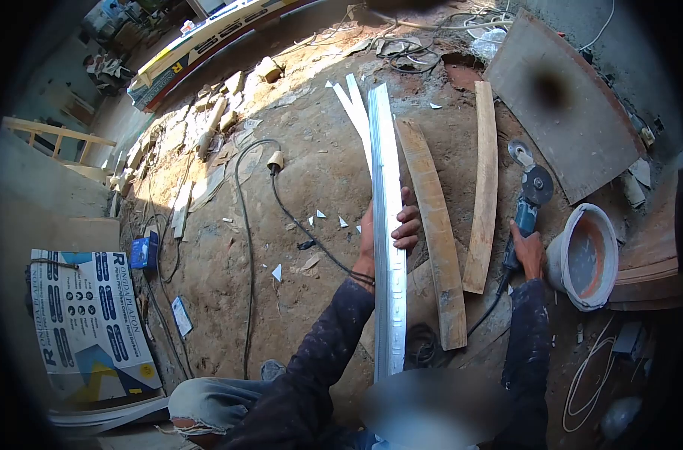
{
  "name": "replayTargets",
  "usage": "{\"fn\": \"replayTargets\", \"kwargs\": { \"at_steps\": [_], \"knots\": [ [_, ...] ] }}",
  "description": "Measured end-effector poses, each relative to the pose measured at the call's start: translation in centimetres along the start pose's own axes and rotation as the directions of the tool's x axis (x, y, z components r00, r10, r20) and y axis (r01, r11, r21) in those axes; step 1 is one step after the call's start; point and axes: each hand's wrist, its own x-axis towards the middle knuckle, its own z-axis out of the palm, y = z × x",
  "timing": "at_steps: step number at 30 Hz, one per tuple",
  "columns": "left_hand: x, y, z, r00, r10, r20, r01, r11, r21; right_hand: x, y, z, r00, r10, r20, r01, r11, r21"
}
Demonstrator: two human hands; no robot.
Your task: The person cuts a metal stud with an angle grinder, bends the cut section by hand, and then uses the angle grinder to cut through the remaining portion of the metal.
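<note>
My left hand (403,226) is wrapped round a bundle of long, shiny metal profiles (390,296), which stretches from near my body out over the dirt floor. Two thin white strips (354,112) stick out beside its far end. On the right, my right hand (528,251) grips the body of an angle grinder (527,214). The grinder's disc end points away from me, and its cable runs back toward my knees. Between the hands lie two wooden planks (434,232) (482,187). A blurred patch hides the near end of the metal bundle.
A white bucket (612,259) stands right of the grinder. A large board (559,112) lies at the upper right. Black cables and a plug connector (275,162) cross the floor. Rubble (225,112) is at the upper left, a printed carton (94,322) at the lower left.
</note>
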Motion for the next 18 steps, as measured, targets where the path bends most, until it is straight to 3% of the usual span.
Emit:
{"fn": "replayTargets", "kwargs": {
  "at_steps": [7,10,12,14,16,17,18],
  "knots": [
    [-0.1,0.0,1.0,0.999,-0.007,0.045,0.006,1.000,0.026,-1.9,-0.1,-0.3,0.998,-0.028,-0.049,0.028,1.000,-0.013],
    [-0.2,0.1,1.1,1.000,0.018,0.007,-0.019,0.992,0.125,-4.8,0.9,-0.8,0.984,-0.073,-0.161,0.075,0.997,0.008],
    [-0.2,0.2,1.6,0.918,0.242,-0.315,-0.037,0.841,0.539,-8.3,2.6,-1.6,0.910,-0.257,-0.325,0.254,0.966,-0.054],
    [-0.4,-0.4,2.1,0.902,0.336,-0.272,-0.037,0.687,0.726,-11.5,4.3,-2.0,0.927,-0.290,-0.238,0.315,0.946,0.075],
    [-0.7,-0.1,0.2,0.884,0.385,-0.264,-0.034,0.617,0.786,-16.7,4.8,-2.2,0.982,-0.182,-0.043,0.182,0.880,0.438],
    [-0.9,-0.2,0.2,0.886,0.382,-0.263,-0.035,0.621,0.783,-19.0,4.6,-2.5,0.990,-0.128,0.067,0.074,0.849,0.524],
    [-1.2,-0.3,0.1,0.848,0.458,-0.265,0.020,0.473,0.881,-21.1,4.5,-2.5,0.980,-0.082,0.182,-0.043,0.804,0.594]
  ]
}}
